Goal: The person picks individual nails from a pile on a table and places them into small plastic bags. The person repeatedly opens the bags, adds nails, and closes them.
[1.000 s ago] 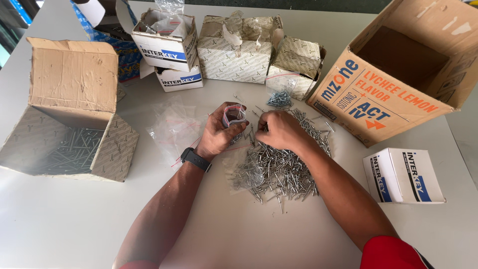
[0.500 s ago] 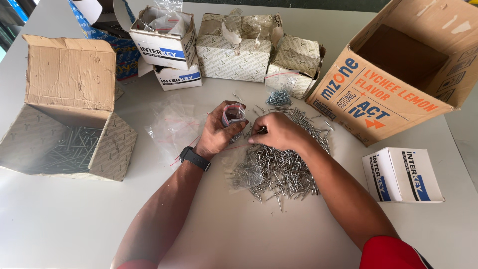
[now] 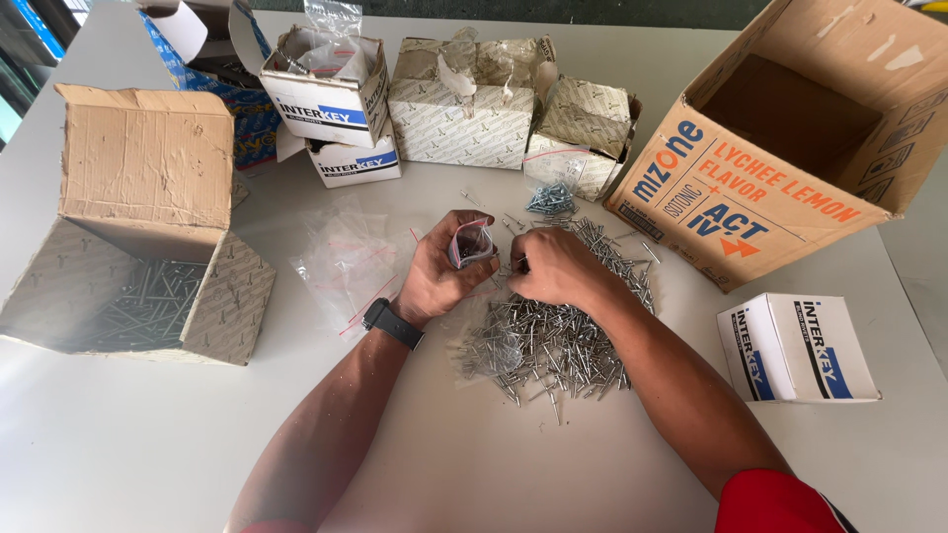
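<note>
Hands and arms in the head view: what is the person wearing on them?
Both forearms are bare, with no gloves on the left hand or right hand. A black wristwatch with a dark band sits on the left wrist. A red sleeve with a dark edge shows at the right upper arm.

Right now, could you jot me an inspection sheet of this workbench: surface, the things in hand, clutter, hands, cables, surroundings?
Surface: white table, bare at the near edge.
Things in hand: small clear bag held open; pile of rivets beside it.
Clutter: empty clear bags; open grey box with rivets inside; small white boxes and patterned boxes at the far side; big empty carton; closed white box.
Hands: left hand grips the bag, wrist wears a black watch; right hand pinches at the pile next to the bag.
Cables: nothing seen.
Surroundings: dark floor past the far edge; little else shows.
</note>
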